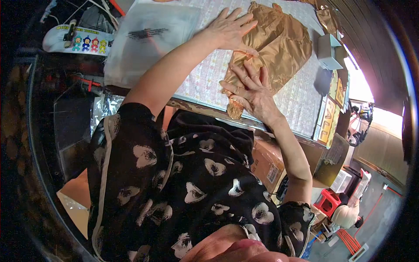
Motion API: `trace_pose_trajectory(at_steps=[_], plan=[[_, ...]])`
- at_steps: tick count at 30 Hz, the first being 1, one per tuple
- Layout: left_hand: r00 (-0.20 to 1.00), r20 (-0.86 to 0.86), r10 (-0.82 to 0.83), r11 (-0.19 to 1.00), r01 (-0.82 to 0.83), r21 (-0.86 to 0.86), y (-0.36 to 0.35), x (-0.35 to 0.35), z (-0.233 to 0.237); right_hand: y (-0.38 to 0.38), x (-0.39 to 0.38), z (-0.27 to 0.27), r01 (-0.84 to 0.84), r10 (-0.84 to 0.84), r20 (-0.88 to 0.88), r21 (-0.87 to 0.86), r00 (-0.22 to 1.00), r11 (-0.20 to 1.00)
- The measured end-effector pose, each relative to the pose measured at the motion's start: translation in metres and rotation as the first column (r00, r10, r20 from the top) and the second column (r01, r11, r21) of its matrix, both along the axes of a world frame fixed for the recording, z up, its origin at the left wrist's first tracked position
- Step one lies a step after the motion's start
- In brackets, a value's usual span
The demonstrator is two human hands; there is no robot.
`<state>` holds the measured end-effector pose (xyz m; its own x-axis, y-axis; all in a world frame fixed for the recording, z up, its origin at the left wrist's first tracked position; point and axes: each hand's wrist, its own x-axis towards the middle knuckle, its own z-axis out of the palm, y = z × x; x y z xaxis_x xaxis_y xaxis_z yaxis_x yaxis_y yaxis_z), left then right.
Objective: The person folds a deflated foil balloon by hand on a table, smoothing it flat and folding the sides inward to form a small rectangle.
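A shiny gold satin garment (pixel 279 48) lies partly folded on the light patterned cloth of the work table (pixel 200 85). My left hand (pixel 231 30) rests at its upper left edge, fingers spread and the thumb stretched over the fabric. My right hand (pixel 255 91) lies on the lower part of the garment with its fingers apart. Below that hand a narrow gold end (pixel 235 110) reaches the table's near edge. To the left of my left hand lie clear plastic bags (pixel 152 48) with black print, partly behind my forearm.
A small open grey box (pixel 330 51) and a dark rounded object (pixel 323 81) stand at the table's right side, near yellow lettered panels (pixel 329 120). Cardboard boxes (pixel 267 161) are under the table. A skateboard (pixel 78 40) is at left. A red stool (pixel 328 201) and another person (pixel 347 215) are lower right.
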<state>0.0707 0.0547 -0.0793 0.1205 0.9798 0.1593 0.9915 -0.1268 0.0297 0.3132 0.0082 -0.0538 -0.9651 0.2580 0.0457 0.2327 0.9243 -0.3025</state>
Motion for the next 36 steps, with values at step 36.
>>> trace_pose_trajectory(at_steps=[36], plan=[[0.959, 0.063, -0.277, 0.960, 0.279, -0.030, -0.086, -0.004, 0.015, 0.116, -0.022, -0.039, 0.451, -0.425, -0.152, 0.253, 0.892, 0.856]])
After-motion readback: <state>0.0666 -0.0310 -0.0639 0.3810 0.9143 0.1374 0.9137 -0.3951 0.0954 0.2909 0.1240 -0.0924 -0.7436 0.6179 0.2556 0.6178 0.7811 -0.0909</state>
